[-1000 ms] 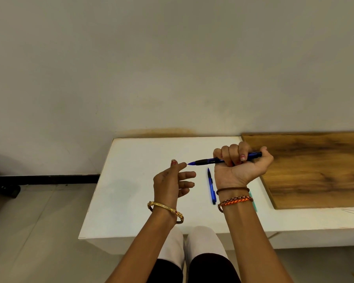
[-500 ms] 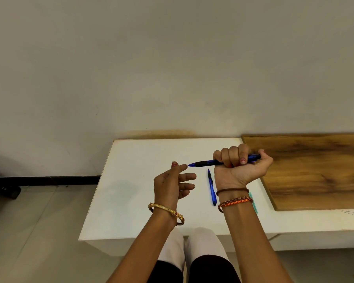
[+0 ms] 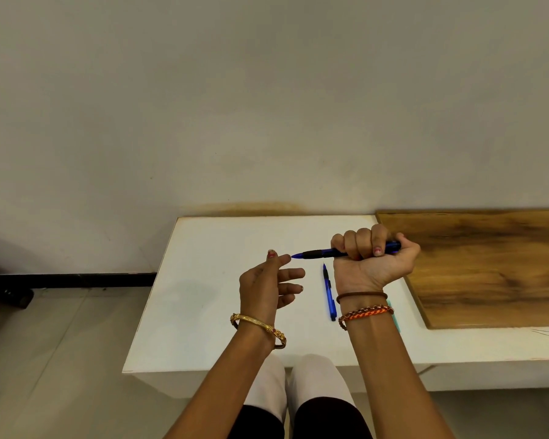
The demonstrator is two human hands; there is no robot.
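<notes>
My right hand [image 3: 373, 261] grips a blue pen with a black grip [image 3: 320, 254] in a fist above the white table [image 3: 203, 299]. The pen lies level and its tip points left. My left hand [image 3: 267, 285] is raised beside it with loosely spread fingers, and its index fingertip is at the pen's tip. A second blue pen [image 3: 329, 291] lies on the table between my hands, pointing away from me. A teal pen [image 3: 393, 315] shows partly from behind my right wrist.
A brown wooden board [image 3: 488, 267] covers the right part of the table. A plain wall stands right behind the table. The tiled floor [image 3: 51, 359] lies to the left, with a dark object at the far left. My knees are under the table's near edge.
My left index fingertip has come closer to the pen's tip. My right hand and its pen have hardly moved.
</notes>
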